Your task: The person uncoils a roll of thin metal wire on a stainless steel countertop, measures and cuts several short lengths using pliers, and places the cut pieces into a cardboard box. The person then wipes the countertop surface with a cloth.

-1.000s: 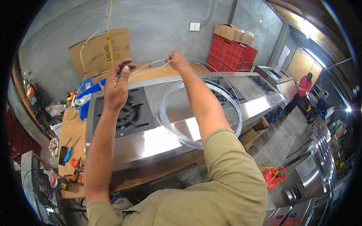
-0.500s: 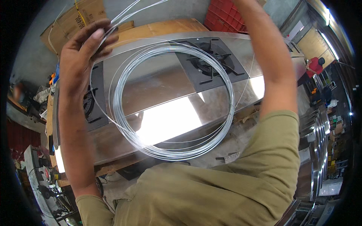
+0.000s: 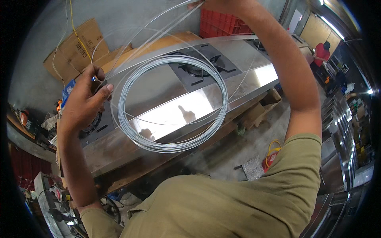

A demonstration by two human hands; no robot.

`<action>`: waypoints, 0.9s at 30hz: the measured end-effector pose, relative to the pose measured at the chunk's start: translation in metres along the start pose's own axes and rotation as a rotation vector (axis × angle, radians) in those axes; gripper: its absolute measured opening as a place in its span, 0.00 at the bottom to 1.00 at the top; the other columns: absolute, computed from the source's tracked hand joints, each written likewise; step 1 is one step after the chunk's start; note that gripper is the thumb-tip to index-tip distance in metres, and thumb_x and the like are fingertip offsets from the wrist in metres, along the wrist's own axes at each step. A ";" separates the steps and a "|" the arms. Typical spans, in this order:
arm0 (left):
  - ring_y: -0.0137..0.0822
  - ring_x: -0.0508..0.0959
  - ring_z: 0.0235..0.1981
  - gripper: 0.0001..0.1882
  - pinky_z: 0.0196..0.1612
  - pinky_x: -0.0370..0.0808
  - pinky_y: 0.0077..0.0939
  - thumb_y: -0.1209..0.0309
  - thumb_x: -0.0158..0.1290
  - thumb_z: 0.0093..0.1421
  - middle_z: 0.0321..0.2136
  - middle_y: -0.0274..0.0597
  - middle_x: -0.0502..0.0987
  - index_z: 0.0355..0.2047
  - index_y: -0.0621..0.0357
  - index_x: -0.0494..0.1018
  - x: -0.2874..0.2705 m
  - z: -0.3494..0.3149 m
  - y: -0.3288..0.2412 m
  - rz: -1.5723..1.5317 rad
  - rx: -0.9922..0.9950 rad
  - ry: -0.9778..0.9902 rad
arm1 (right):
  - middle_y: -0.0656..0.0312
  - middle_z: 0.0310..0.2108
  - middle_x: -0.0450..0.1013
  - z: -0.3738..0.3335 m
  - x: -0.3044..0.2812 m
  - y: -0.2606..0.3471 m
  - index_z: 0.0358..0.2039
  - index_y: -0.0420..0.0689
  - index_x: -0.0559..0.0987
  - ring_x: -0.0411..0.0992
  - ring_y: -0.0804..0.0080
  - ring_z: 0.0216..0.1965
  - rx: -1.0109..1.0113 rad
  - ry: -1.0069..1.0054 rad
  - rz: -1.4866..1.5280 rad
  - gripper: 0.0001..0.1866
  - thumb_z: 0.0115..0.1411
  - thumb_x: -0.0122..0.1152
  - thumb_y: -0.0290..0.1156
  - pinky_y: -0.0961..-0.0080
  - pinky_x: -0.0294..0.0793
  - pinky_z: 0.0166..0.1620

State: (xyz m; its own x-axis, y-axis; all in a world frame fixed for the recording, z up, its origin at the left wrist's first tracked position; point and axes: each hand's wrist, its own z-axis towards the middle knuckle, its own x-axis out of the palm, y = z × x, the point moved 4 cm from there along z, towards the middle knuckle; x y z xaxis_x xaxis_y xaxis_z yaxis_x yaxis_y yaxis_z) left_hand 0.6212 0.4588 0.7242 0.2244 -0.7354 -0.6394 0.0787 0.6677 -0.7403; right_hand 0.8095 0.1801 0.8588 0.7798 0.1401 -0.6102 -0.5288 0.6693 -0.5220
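A large round coil of silvery wire (image 3: 125, 89) spans the middle of the view, over a stainless steel stove top (image 3: 149, 89). Whether it rests on the metal or hangs cannot be told. Several loose strands rise from it to the top edge. There my right hand (image 3: 224, 5), partly cut off, is closed on the wire. My left hand (image 3: 81, 104) is raised left of the coil, fingers half curled, thumb apart from the index finger. Wire passes close by its fingertips, with no firm grip visible.
Black gas burners (image 3: 198, 69) are set into the stove top. Cardboard (image 3: 77, 49) leans on the wall behind, and a red crate (image 3: 222, 24) stands at the back. A person in red (image 3: 321, 53) is far right. A red object with a yellow strap (image 3: 270, 158) lies on the floor.
My left hand has dropped lower and loosened from the strands it pinched. My right hand has come into view at the top with wire. The view has shifted, and the coil appears slightly higher.
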 end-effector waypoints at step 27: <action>0.46 0.62 0.22 0.26 0.29 0.64 0.37 0.51 0.43 0.69 0.19 0.51 0.64 0.27 0.65 0.64 0.038 -0.098 -0.080 0.486 -0.106 -0.433 | 0.50 0.22 0.75 -0.029 -0.010 0.009 0.27 0.40 0.79 0.74 0.53 0.27 -0.323 0.109 0.616 0.17 0.59 0.61 0.43 0.60 0.71 0.33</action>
State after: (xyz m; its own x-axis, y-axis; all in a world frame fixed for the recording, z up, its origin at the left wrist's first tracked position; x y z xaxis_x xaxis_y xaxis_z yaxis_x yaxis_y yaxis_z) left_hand 0.5282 0.3665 0.7389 0.5822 -0.2258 -0.7811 -0.2211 0.8805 -0.4193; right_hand 0.7871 0.1634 0.8431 0.2770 0.3387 -0.8992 -0.9496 0.2393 -0.2024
